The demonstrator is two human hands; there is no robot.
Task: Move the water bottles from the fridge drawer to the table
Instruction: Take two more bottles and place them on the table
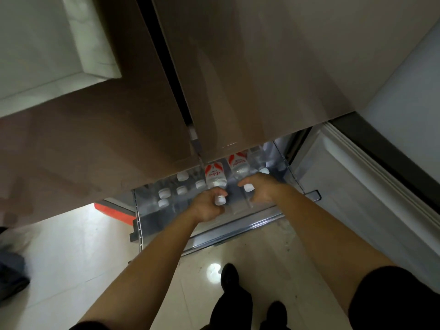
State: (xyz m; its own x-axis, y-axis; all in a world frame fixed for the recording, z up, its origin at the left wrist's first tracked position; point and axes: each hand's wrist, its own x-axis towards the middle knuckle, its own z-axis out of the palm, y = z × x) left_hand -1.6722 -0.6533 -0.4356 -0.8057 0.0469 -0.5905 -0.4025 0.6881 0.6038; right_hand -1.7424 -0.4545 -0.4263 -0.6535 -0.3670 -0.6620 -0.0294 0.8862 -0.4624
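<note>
1. Pale glossy floor tiles (78, 246) run under a tall fridge with brown doors (250, 67), and its clear bottom drawer (152, 225) is pulled out toward you.
2. Your left hand (207, 207) is curled tight around the neck of a tilted bottle (215, 177), just below its white cap.
3. Your right hand (262, 188) is wrapped around the neck of a second bottle (239, 166); that one also leans back under the door.
4. Both held bottles are partly raised but remain inside the drawer, their red labels showing.
5. No desk is in view, so you will have to turn away from the fridge to find it.
6. Risk: you hold each bottle only by its neck, so a wet or cold surface could let one slip as you lift.
7. Risk: the bottle bodies sit under the door's lower edge; pulling straight up could knock them against it.
8. Risk: the drawer's front rail is close to your wrists, and the open drawer stands in your path when you step back.
9. Count: two bottles in your hands; roughly six more white caps (164, 193) show among the bottles standing in the drawer, though the blur makes that uncertain.
</note>
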